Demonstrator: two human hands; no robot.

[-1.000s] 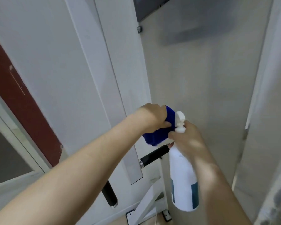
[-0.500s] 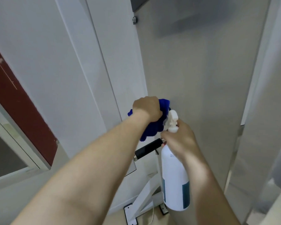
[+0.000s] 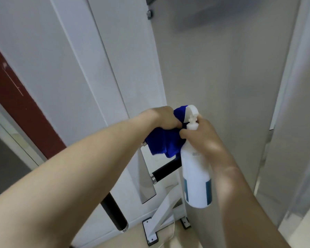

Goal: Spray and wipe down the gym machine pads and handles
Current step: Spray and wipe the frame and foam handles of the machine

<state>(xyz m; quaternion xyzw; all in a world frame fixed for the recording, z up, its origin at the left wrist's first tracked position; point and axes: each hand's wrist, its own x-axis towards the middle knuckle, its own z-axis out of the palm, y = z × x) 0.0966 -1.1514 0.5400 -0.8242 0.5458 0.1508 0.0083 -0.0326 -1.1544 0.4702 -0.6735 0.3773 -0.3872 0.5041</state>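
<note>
My left hand (image 3: 166, 118) grips a bunched blue cloth (image 3: 166, 143) against the white machine frame. Right beside it, my right hand (image 3: 202, 138) holds a white spray bottle (image 3: 195, 179) by its neck, the nozzle level with the cloth's top. Below the cloth a black handle (image 3: 166, 170) sticks out from the frame, its right end hidden behind the bottle. A second black handle (image 3: 114, 213) points down under my left forearm.
The white upright frame (image 3: 115, 68) fills the left and centre. A grey panel (image 3: 222, 86) stands to the right. A dark red pad (image 3: 16, 97) runs along the far left. White braces and bolted foot plates (image 3: 151, 233) sit on the beige floor below.
My left hand has slid the cloth up and then back down along the frame. The right hand with the bottle has stayed close beside it throughout.
</note>
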